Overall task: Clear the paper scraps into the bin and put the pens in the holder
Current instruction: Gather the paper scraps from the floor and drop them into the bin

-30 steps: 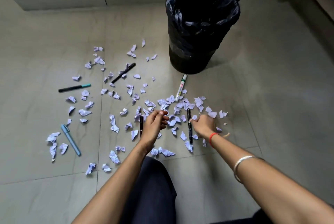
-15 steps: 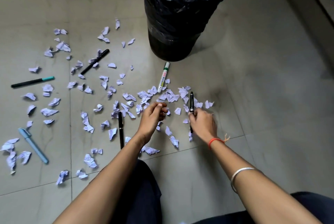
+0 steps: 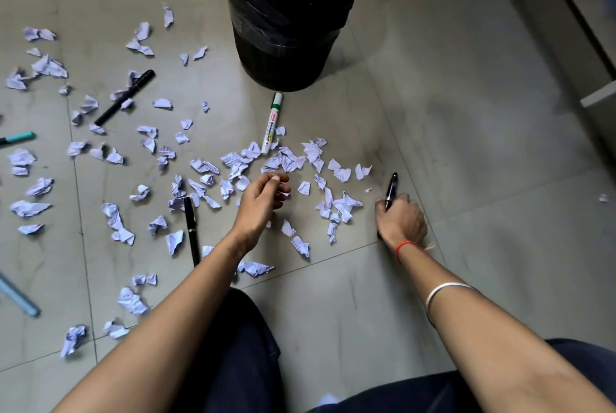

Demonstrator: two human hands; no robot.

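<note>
Several white paper scraps [image 3: 290, 159] lie scattered over the tiled floor in front of the black-lined bin [image 3: 286, 12]. My right hand [image 3: 401, 221] grips a black pen [image 3: 390, 191] at the right edge of the scraps, its tip pointing away from me. My left hand [image 3: 263, 201] hovers over the scraps with curled fingers pinching small paper scraps [image 3: 283, 194]. A white marker with a green cap [image 3: 271, 124] lies just before the bin. Two more black pens [image 3: 190, 229] [image 3: 125, 97] lie to the left. No pen holder is in view.
A teal-capped pen [image 3: 18, 138] and a light blue pen [image 3: 16, 296] lie at the left edge. My dark-trousered knees [image 3: 233, 362] fill the bottom middle. A wall base and furniture edge [image 3: 593, 45] run along the right.
My right hand has taken the black pen out of the scraps and carried it to the right. The view has dropped and moved closer to the floor. My left hand stays over the scraps.
</note>
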